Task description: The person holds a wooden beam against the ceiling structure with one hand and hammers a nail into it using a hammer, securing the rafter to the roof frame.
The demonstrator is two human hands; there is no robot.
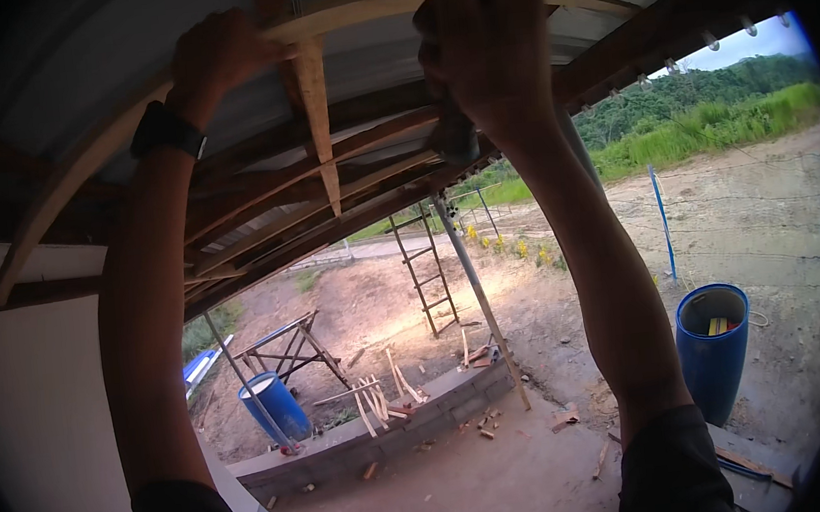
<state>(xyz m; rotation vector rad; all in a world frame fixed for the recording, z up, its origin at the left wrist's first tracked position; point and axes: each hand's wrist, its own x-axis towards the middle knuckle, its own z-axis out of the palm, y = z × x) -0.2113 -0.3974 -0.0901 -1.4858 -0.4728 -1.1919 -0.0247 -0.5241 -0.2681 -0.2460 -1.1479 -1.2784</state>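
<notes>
Overhead, my left hand (223,52) is closed at a long, pale wooden strip (357,11), fingers pressed against it; a dark watch (167,131) is on that wrist. The strip runs across under the roof, and a short upright wooden piece (316,117) hangs down from it beside my left hand. My right hand (493,46), also raised, is wrapped round a dark tool (456,138) whose thick lower end shows below the fist. Its upper part is hidden by the hand and the shadow, so its exact kind is unclear.
Dark roof beams (376,106) and metal sheeting surround my hands. Below are a low block wall (464,404) with wood offcuts, a blue barrel (275,407), another blue barrel (716,355), a ladder (425,274), a metal post (472,280) and a wooden trestle (290,346).
</notes>
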